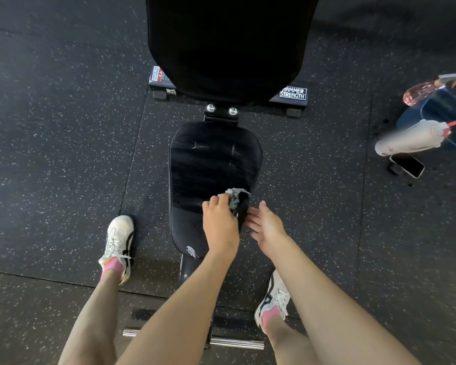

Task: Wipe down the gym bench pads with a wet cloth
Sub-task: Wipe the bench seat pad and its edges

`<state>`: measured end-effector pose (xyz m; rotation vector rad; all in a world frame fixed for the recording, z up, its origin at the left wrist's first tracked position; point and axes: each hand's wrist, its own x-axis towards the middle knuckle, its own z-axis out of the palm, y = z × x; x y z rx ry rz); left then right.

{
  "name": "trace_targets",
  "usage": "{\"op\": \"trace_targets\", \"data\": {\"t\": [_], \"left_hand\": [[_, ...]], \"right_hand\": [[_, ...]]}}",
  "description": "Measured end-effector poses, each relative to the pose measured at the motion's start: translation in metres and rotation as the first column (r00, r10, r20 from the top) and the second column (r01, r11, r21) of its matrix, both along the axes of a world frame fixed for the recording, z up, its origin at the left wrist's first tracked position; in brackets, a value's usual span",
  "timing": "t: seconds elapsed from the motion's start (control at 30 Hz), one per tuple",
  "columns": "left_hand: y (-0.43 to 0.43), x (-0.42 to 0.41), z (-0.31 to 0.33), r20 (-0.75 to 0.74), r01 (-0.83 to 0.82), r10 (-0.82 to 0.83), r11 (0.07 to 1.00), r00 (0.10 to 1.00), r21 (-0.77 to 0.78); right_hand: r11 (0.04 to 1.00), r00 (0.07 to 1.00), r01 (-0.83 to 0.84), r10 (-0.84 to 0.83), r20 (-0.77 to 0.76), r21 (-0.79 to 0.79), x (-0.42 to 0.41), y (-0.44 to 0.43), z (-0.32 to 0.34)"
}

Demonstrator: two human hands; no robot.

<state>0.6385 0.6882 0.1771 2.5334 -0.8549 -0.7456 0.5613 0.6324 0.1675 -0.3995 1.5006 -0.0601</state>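
The tall black upholstered back pad (227, 43) at 12 o'clock is cut off by the top edge and is too dark to show any surface detail. Much of the black-and-white woven cloth (238, 199) is hidden under the left hand (220, 219), whose curled fingers grip it on the narrow black vinyl seat pad (211, 164), at the pad's 4 o'clock edge. The right hand (267, 225) lies just beside the cloth, at its 4 o'clock, with fingers straight and spread, holding nothing. Whether its fingertips touch the cloth cannot be told. At 3 o'clock the blue plastic bucket (448, 114) runs off the frame, and the white spray bottle (411, 137) against it is blurred. White lettering on the black steel base frame (292, 94) reads "HAMMER STRENGTH". The red-and-white sticker (159, 75) at 11 o'clock is too small to read.
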Motion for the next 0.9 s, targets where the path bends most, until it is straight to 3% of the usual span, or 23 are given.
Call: {"op": "trace_targets", "data": {"t": [0.2,0.33,0.43,0.57,0.77,0.9], "left_hand": [[-0.007,-0.030,-0.001,-0.038,0.175,-0.174,0.985,0.984,0.015],[-0.005,-0.033,0.002,-0.101,0.294,-0.295,0.955,0.950,-0.026],[-0.009,-0.012,0.007,-0.050,0.202,-0.206,0.977,0.977,-0.070],[-0.010,0.018,0.003,0.059,0.098,-0.096,0.995,0.994,-0.024],[-0.004,-0.005,-0.005,0.038,0.375,-0.378,0.925,0.925,0.067],[-0.003,0.004,-0.006,-0.032,0.536,-0.535,0.843,0.844,0.041]], "right_hand": [[0.998,0.998,0.060,-0.061,-0.006,-0.003,-0.013,-0.003,-0.004],[0.982,0.983,0.185,-0.186,0.011,0.029,-0.015,-0.001,-0.003],[0.991,0.989,0.121,-0.125,0.082,0.054,-0.016,0.001,-0.007],[0.996,0.995,0.080,-0.083,0.062,0.049,-0.015,0.003,-0.007],[0.990,0.989,0.130,-0.133,0.062,0.055,-0.018,0.003,-0.007],[0.988,0.987,0.137,-0.141,0.073,0.065,-0.021,0.007,-0.005]]}}
